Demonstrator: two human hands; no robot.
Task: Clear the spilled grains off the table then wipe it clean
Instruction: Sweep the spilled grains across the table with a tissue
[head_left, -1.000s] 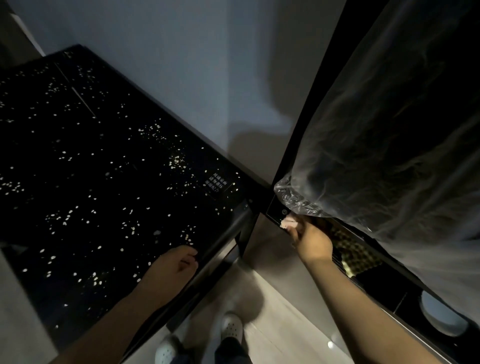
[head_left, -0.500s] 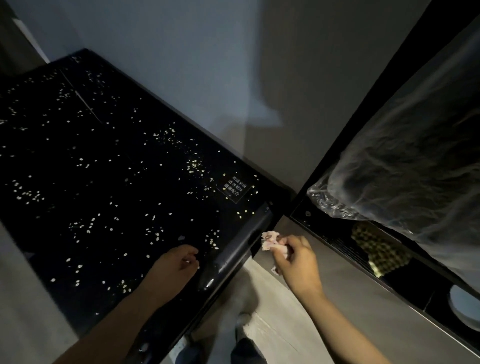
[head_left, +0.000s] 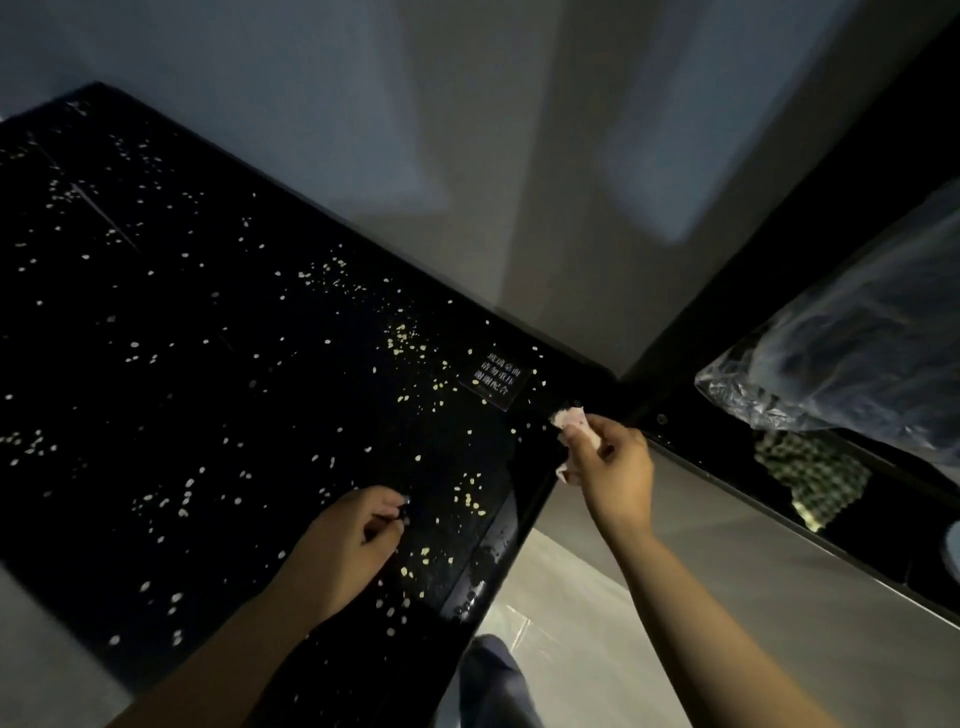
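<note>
Sweeping well probably means long, light strokes toward one edge. Across the glossy black tabletop (head_left: 156, 415), small pale grains (head_left: 400, 338) lie scattered, upper left to lower centre. There the left hand (head_left: 348, 545) rests, fingers curled; whether it encloses anything I cannot tell. Right of centre, the right hand (head_left: 615, 467) pinches a crumpled pale pink cloth (head_left: 571, 418) at the table's corner.

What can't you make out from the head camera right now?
All head view.
Cloth: mostly buried in the grip of the right hand.
Left hand: curled fingers hide whether it holds grains.
Table: left end cut off by the frame edge.
Label: print too small, blurred.
</note>
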